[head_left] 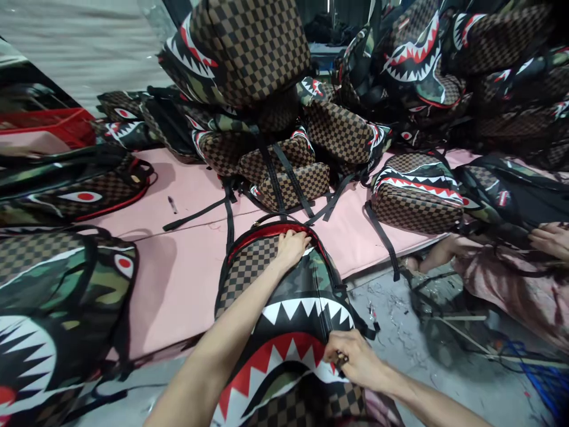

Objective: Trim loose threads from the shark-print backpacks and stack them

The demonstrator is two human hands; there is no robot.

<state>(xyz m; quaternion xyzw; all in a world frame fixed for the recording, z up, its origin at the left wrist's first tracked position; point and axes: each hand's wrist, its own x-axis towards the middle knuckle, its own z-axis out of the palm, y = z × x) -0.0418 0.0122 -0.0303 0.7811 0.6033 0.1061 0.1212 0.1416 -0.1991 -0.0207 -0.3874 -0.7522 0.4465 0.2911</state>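
A shark-mouth backpack (293, 320) in brown check and camouflage lies in front of me, its red-lined top opening unzipped. My left hand (292, 246) reaches across it, with curled fingers gripping the edge of the front panel at the opening. Lower on the right side, my right hand (351, 357) is closed against the shark's mouth. A small dark, partly shiny object (341, 360) shows between its fingers; its kind is unclear. The fingertips of my right hand are partly hidden.
Pink-topped table (178, 284) ahead; similar backpacks (262, 53) are piled along its back. More bags stand at left, including a camouflage one (102, 279). A pen-like item (172, 205) lies on the table. At right, another person's hand (551, 240) touches a bag. Thread scraps litter the floor (400, 344).
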